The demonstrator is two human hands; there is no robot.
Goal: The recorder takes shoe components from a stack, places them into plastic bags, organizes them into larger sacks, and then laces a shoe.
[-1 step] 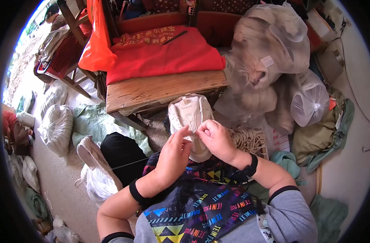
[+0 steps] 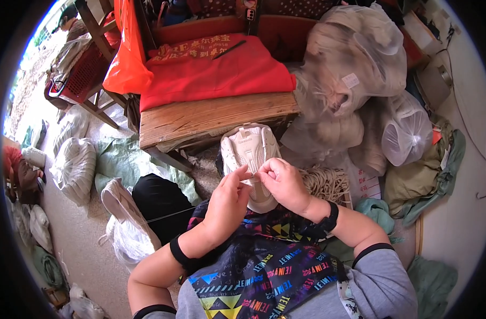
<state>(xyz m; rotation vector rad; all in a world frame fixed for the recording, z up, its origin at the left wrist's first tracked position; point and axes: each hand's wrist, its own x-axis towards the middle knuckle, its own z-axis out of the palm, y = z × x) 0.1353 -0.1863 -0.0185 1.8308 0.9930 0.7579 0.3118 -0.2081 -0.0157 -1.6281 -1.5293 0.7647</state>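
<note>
Cluttered workshop floor, worn wooden bench (image 2: 211, 119) behind: left hand (image 2: 228, 202) and right hand (image 2: 285, 183) are pinching together over cream rubber shoe sole (image 2: 248, 146) (tread up), resting on lap.

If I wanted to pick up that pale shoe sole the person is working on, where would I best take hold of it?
Probably the broad toe end of the shoe sole, taken across its width from above. It lies tread side up and tilted away from the person, its far end bare. The near end is covered by the left hand and right hand, whose fingertips pinch together over it.
</note>
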